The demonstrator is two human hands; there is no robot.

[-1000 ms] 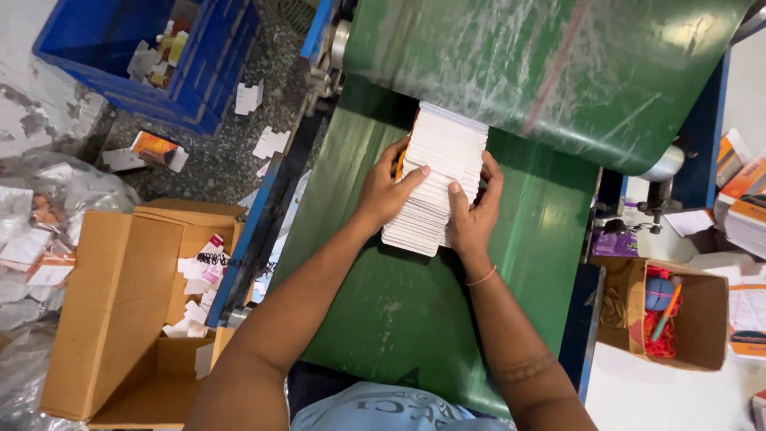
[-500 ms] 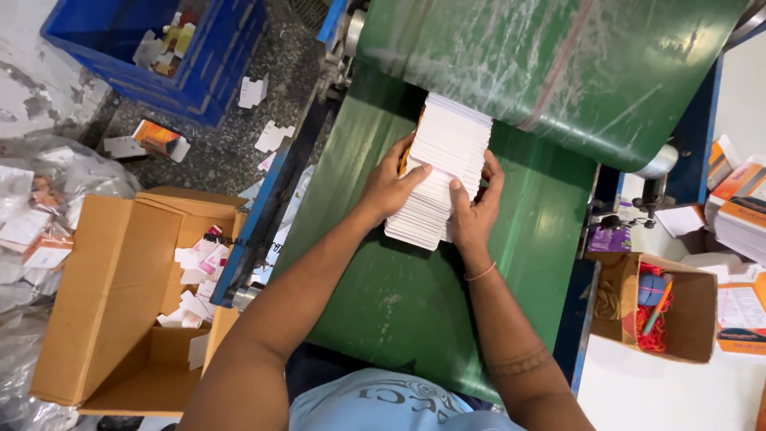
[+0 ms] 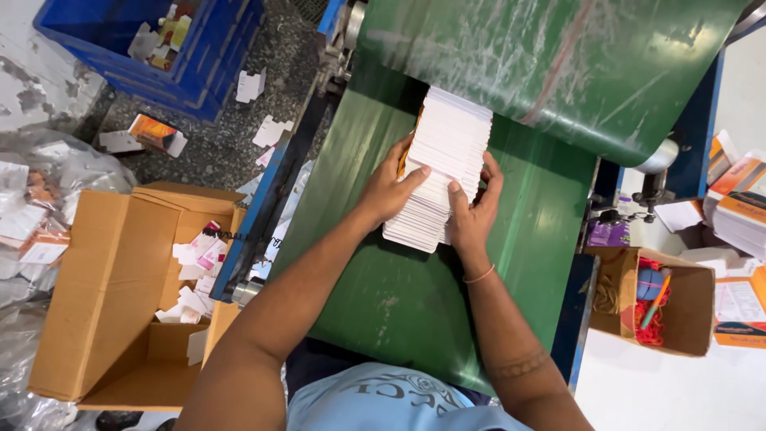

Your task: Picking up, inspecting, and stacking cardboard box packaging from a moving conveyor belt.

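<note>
A long row of flat white cartons (image 3: pixel 440 164) lies overlapped on the green conveyor belt (image 3: pixel 415 295), coming out from under a green roller cover (image 3: pixel 558 64). My left hand (image 3: pixel 388 190) presses against the row's left side, fingers spread over its top. On the right side, my right hand (image 3: pixel 472 209) clamps the same row, thumb on top. Both hands squeeze the near part of the stack between them. An orange edge shows under the cartons by my left hand.
An open cardboard box (image 3: pixel 120 295) with scrap cartons stands on the floor at left. A blue crate (image 3: pixel 152 44) sits at top left. A small cardboard box (image 3: pixel 658 299) with rubber bands and a pen is at right, beside printed carton stacks (image 3: pixel 742 207).
Both hands stay on the stack of cartons. The view has shifted slightly; the hands have barely moved along the row.
</note>
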